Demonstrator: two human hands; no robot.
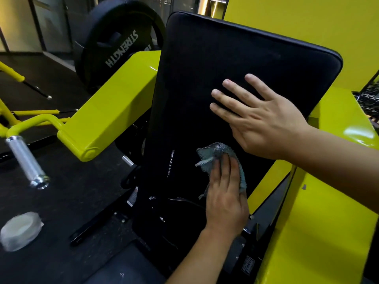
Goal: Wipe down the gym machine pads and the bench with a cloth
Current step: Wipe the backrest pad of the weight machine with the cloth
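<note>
A tall black back pad point(215, 64) of a yellow-green gym machine stands tilted in the middle of the view. My left hand point(225, 197) comes up from below and lies flat on the pad's lower part, pressing a crumpled grey-blue cloth point(217, 152) against it. The cloth sticks out past the fingertips and along the thumb side. My right hand point(258, 119) reaches in from the right and rests flat on the pad's middle, fingers spread, holding nothing. A black seat pad point(127, 265) shows at the bottom edge.
A yellow-green machine arm point(110, 105) with a chrome handle point(26, 162) juts out on the left. Behind it hangs a black weight plate point(114, 44). A blurred clear round container point(20, 230) lies on the dark rubber floor. Yellow frame panels point(320, 232) close in on the right.
</note>
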